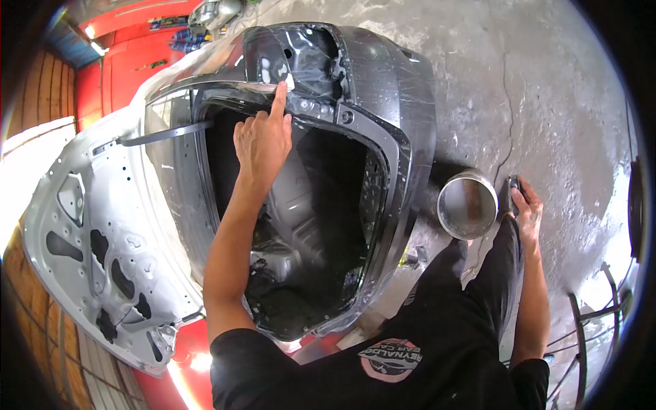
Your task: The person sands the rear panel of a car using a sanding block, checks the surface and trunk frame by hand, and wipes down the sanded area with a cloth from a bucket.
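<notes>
My left hand (263, 140) reaches over the opening of a dark grey car body (383, 75). Its index finger is stretched out, and the fingertip is at a small white patch (289, 81) near the lamp recess. The other fingers are curled, with nothing visible in them. Down at my right side, my right hand (527, 208) is closed on a small dark block (513, 191). A round metal container (467, 205) is beside that hand, to its left, with greyish liquid inside.
The raised light grey trunk lid (123, 239) extends to the left, joined by a hinge arm (167, 132). Black metal frames (581, 328) stand at the lower right. Concrete floor (547, 89) lies beyond the car, and a red panel (123, 61) is at the upper left.
</notes>
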### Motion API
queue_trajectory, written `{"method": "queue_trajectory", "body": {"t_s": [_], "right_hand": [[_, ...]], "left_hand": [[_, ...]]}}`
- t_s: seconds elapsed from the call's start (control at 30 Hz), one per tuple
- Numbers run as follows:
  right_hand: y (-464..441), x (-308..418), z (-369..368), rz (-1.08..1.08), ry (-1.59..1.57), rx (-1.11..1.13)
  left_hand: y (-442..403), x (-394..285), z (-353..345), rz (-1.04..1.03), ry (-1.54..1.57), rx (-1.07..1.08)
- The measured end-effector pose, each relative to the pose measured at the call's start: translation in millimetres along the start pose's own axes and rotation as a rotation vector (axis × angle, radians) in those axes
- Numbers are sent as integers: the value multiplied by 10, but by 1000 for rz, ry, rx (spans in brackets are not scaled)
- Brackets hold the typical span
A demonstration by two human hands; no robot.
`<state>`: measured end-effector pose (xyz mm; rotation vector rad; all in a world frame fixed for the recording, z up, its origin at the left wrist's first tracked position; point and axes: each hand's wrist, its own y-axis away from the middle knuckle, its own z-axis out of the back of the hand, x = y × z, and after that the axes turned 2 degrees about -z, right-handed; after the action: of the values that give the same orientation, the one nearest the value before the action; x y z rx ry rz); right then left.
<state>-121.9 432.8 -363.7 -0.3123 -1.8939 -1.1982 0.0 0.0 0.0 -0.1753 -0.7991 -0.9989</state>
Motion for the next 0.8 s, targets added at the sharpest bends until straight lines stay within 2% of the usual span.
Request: {"method": "queue_trajectory", "body": {"t_s": [0.07,0.17,0.2,0.23,0.3,0.4,0.5,0.63,0.8], "right_hand": [[52,183,-216,67,48,-28],[0,334,-607,210,72,39],[29,506,-811,322,76,80],[37,707,-1045,441,82,121],[33,993,-1441,415,-111,327],[-75,1443,-2189,710,-5,288],[-197,1934,-2753,874,-35,314],[-548,2158,-3329,1012,-7,269],[-784,2208,-3726,1111,-51,252]], "left_hand": [[9,28,-12,-53,38,-73],[-37,304,-262,-199,219,-520],[-75,377,-171,-184,302,-588],[-105,442,-106,-76,403,-605],[-339,698,-131,1,380,-701],[-821,1018,-257,95,597,-757],[-1318,1267,-725,153,950,-641],[-1363,1110,-770,141,998,-679],[-1371,1151,-796,9,800,-725]]}}
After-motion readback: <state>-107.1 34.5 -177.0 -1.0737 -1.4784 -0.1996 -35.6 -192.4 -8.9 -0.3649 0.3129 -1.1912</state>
